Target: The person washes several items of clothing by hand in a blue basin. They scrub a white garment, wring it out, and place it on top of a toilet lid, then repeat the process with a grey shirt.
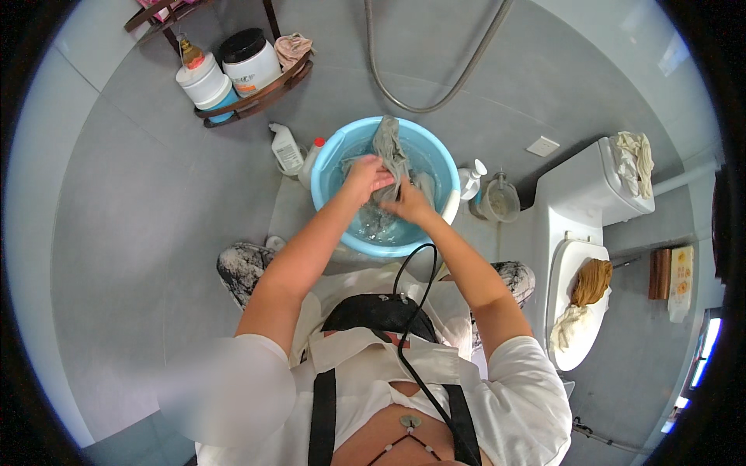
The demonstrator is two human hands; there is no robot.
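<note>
Cloth: a wet grey cloth hangs over the water in the blue basin, one end lifted above the far rim.
Left hand: grip pressed together on the cloth's middle, fingers curled round it.
Right hand: grip pinching the lower part of the cloth, just beside the left.
Spill risk: judging by the basin's fill, hard rubbing could slop water over the rim onto the floor, which then turns slippery.
Tipping risk: the white bottle and the spray bottle stand touching or just beside the basin; a shove could knock them.
Around: corner shelf with jars, shower hose, toilet with cloths on its lid and tank.
In the way: a black cable dangles near the basin.
</note>
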